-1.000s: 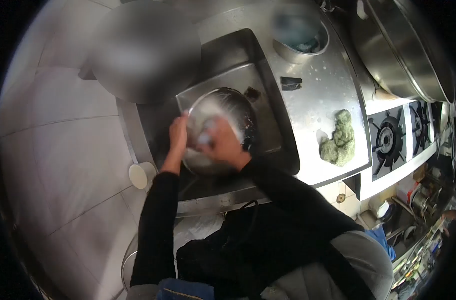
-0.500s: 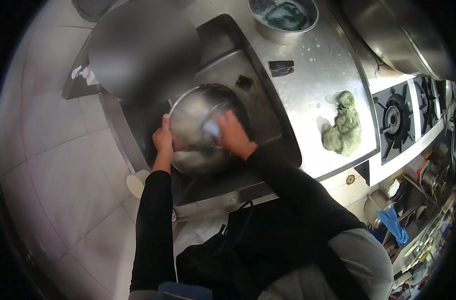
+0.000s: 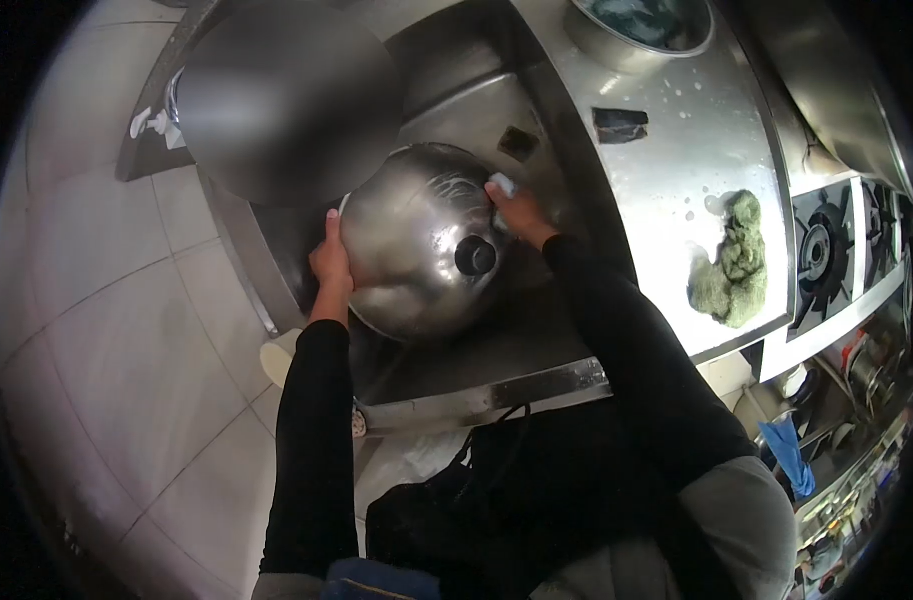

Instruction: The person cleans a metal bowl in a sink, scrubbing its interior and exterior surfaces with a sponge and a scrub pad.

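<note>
A domed metal pot lid (image 3: 407, 240) with a black knob (image 3: 475, 256) lies tilted in the steel sink (image 3: 457, 370), its outer face toward me. My left hand (image 3: 332, 257) grips the lid's left rim, thumb on the near side; its other fingers are partly hidden. At the lid's upper right edge, my right hand (image 3: 522, 212) is closed on a small whitish sponge (image 3: 504, 184), of which only an end shows. Pale streaks of suds mark the lid's surface near that hand.
Right of the sink, a steel counter holds a crumpled green cloth (image 3: 734, 265), a dark block (image 3: 620, 125) and a metal bowl (image 3: 637, 50) with a green scouring pad in liquid. Gas burners (image 3: 822, 250) stand farther right. A blurred round patch covers the sink's upper left.
My right hand has moved from the lid's middle up to its upper right edge, so the knob shows now. My left hand stays on the rim. The view has shifted slightly.
</note>
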A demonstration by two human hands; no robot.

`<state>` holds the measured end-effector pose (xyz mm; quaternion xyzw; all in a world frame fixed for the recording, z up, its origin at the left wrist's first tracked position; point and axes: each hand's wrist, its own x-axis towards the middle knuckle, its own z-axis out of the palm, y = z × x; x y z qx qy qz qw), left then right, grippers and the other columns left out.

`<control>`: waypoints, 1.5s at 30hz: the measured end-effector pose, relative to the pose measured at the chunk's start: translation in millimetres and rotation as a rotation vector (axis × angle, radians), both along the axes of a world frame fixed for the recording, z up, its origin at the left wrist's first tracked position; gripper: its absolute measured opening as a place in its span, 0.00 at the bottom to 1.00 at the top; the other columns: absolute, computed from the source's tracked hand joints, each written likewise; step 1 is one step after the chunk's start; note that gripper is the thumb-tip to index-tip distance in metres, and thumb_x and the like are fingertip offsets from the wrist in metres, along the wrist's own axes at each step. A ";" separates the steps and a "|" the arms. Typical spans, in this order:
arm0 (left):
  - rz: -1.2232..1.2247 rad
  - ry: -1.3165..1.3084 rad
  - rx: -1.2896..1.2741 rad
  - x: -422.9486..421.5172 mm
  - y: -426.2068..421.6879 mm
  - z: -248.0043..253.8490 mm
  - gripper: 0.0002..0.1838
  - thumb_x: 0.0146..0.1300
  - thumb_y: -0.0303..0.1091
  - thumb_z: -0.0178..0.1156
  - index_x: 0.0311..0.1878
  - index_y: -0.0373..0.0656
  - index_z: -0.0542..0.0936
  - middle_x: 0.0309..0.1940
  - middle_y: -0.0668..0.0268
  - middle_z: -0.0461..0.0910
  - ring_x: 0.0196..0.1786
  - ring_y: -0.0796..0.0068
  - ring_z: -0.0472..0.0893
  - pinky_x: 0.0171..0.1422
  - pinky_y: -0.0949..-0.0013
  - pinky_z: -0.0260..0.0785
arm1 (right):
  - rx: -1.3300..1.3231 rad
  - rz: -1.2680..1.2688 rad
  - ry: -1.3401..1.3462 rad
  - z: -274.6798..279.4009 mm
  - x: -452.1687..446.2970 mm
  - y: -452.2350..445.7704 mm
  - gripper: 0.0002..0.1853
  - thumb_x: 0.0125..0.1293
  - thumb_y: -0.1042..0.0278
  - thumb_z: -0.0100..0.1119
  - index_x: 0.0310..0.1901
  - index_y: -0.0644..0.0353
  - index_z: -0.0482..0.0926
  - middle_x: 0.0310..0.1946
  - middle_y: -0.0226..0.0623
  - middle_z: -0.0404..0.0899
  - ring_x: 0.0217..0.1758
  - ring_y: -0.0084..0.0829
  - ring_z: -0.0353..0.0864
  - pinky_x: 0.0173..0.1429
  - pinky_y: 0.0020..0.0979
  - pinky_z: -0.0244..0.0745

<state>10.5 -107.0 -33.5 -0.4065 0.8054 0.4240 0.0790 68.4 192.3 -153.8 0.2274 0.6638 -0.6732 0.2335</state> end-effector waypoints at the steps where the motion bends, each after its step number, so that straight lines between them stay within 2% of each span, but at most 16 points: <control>1: 0.007 0.010 0.007 -6.7 -0.4 -1.3 0.43 0.57 0.68 0.65 0.41 0.23 0.82 0.41 0.54 0.83 0.42 0.64 0.81 0.50 0.62 0.72 | 0.126 0.004 0.012 7.8 -13.0 -0.3 0.35 0.70 0.40 0.53 0.58 0.72 0.72 0.51 0.62 0.78 0.56 0.55 0.79 0.61 0.47 0.72; 4: 0.048 -0.082 -0.040 -4.9 -11.8 -6.4 0.45 0.56 0.69 0.65 0.46 0.23 0.81 0.44 0.53 0.83 0.44 0.62 0.82 0.52 0.61 0.73 | 0.364 0.005 -0.003 36.3 -26.4 -14.8 0.39 0.71 0.33 0.46 0.52 0.73 0.76 0.46 0.65 0.80 0.54 0.58 0.80 0.60 0.46 0.72; 6: 0.189 -0.102 0.067 -0.8 -21.9 -14.3 0.46 0.56 0.70 0.64 0.51 0.25 0.79 0.47 0.53 0.82 0.47 0.60 0.82 0.54 0.60 0.73 | 0.321 0.140 0.313 66.5 -39.4 -24.0 0.38 0.71 0.33 0.47 0.53 0.70 0.77 0.47 0.62 0.81 0.55 0.57 0.79 0.60 0.46 0.72; 7: 0.195 -0.110 0.062 5.6 -26.1 -16.3 0.46 0.56 0.70 0.64 0.51 0.25 0.79 0.47 0.53 0.82 0.47 0.60 0.82 0.54 0.60 0.73 | 0.331 0.170 0.321 68.0 -36.7 -26.0 0.29 0.71 0.42 0.55 0.55 0.64 0.78 0.50 0.53 0.82 0.56 0.49 0.81 0.61 0.42 0.73; 13: 0.262 -0.147 0.115 10.0 -37.8 -20.8 0.46 0.56 0.70 0.64 0.55 0.28 0.78 0.51 0.55 0.81 0.49 0.60 0.81 0.55 0.59 0.74 | -0.128 -0.129 0.212 14.9 52.7 -4.2 0.21 0.64 0.63 0.68 0.57 0.61 0.79 0.48 0.38 0.84 0.52 0.32 0.81 0.60 0.31 0.73; 15: 0.198 -0.159 0.257 9.5 -18.5 1.9 0.48 0.63 0.69 0.57 0.69 0.32 0.66 0.64 0.54 0.72 0.65 0.56 0.71 0.65 0.57 0.68 | 0.021 -0.012 0.243 23.5 68.9 0.5 0.22 0.67 0.57 0.65 0.54 0.66 0.79 0.49 0.48 0.82 0.53 0.41 0.82 0.60 0.36 0.74; 18: 0.233 -0.138 0.118 17.5 -19.2 -10.7 0.44 0.59 0.69 0.62 0.55 0.28 0.77 0.51 0.56 0.80 0.51 0.61 0.80 0.55 0.59 0.73 | 0.454 0.001 -0.085 21.4 24.6 3.4 0.26 0.69 0.51 0.60 0.51 0.72 0.77 0.49 0.61 0.80 0.53 0.53 0.82 0.60 0.43 0.75; 19: 0.225 -0.127 0.115 15.3 -17.6 -9.8 0.44 0.59 0.69 0.62 0.55 0.28 0.77 0.51 0.56 0.80 0.51 0.61 0.80 0.55 0.59 0.73 | 0.342 -0.184 -0.110 7.4 28.7 -3.8 0.31 0.69 0.48 0.56 0.53 0.76 0.72 0.48 0.71 0.77 0.54 0.63 0.79 0.61 0.48 0.73; 23: 0.304 -0.154 0.136 29.3 -8.9 -2.8 0.45 0.61 0.68 0.60 0.57 0.27 0.75 0.52 0.56 0.80 0.51 0.60 0.80 0.56 0.61 0.73 | 0.388 -0.048 -0.057 74.2 92.0 -44.3 0.34 0.68 0.53 0.58 0.61 0.76 0.61 0.53 0.70 0.75 0.61 0.64 0.74 0.63 0.47 0.73; 24: 0.321 -0.159 0.156 29.3 -6.7 0.8 0.46 0.61 0.69 0.60 0.58 0.26 0.75 0.52 0.55 0.80 0.51 0.60 0.81 0.57 0.61 0.72 | 0.358 -0.033 0.116 74.7 105.6 -45.7 0.33 0.67 0.54 0.60 0.61 0.73 0.62 0.53 0.69 0.76 0.60 0.62 0.76 0.62 0.48 0.73; 27: 0.299 -0.136 0.115 40.7 -6.6 -6.5 0.46 0.62 0.69 0.58 0.57 0.26 0.76 0.53 0.54 0.80 0.52 0.59 0.81 0.57 0.60 0.73 | 0.191 -0.187 -0.215 57.1 61.6 -8.2 0.37 0.63 0.51 0.65 0.62 0.70 0.60 0.49 0.67 0.78 0.55 0.62 0.79 0.59 0.48 0.75; 36: 0.371 -0.022 0.169 78.7 -2.1 -17.9 0.45 0.64 0.70 0.54 0.55 0.26 0.78 0.52 0.52 0.81 0.51 0.58 0.82 0.55 0.58 0.75 | 0.148 -0.200 -0.213 17.2 60.0 -11.2 0.42 0.58 0.49 0.71 0.64 0.69 0.61 0.53 0.65 0.77 0.58 0.58 0.79 0.60 0.46 0.75; 38: 0.360 -0.038 0.238 81.1 3.7 -3.8 0.47 0.64 0.70 0.53 0.63 0.28 0.71 0.59 0.51 0.74 0.58 0.53 0.77 0.61 0.54 0.70 | 0.542 -0.142 0.065 34.5 74.8 -34.8 0.34 0.60 0.54 0.70 0.60 0.66 0.66 0.46 0.53 0.81 0.42 0.43 0.85 0.41 0.40 0.81; 40: 0.352 -0.062 0.309 85.3 9.2 2.2 0.50 0.65 0.70 0.52 0.70 0.29 0.64 0.67 0.49 0.68 0.65 0.49 0.72 0.68 0.50 0.66 | 0.533 -0.181 0.075 54.4 72.3 -29.2 0.33 0.59 0.55 0.70 0.58 0.67 0.67 0.47 0.50 0.81 0.42 0.40 0.84 0.42 0.39 0.80; 42: 0.331 -0.023 0.350 85.9 9.9 3.2 0.50 0.64 0.71 0.53 0.70 0.29 0.64 0.67 0.49 0.68 0.65 0.50 0.72 0.67 0.50 0.67 | 0.083 -0.231 -0.273 53.7 39.6 0.8 0.40 0.57 0.57 0.71 0.63 0.70 0.62 0.57 0.62 0.75 0.64 0.55 0.75 0.65 0.45 0.70; 45: 0.432 -0.044 0.106 85.7 17.0 -1.4 0.44 0.65 0.69 0.53 0.55 0.27 0.78 0.51 0.52 0.82 0.50 0.57 0.83 0.55 0.57 0.74 | 0.247 -0.213 -0.139 50.5 48.5 -19.2 0.39 0.57 0.58 0.71 0.63 0.71 0.62 0.55 0.63 0.77 0.59 0.55 0.79 0.59 0.44 0.75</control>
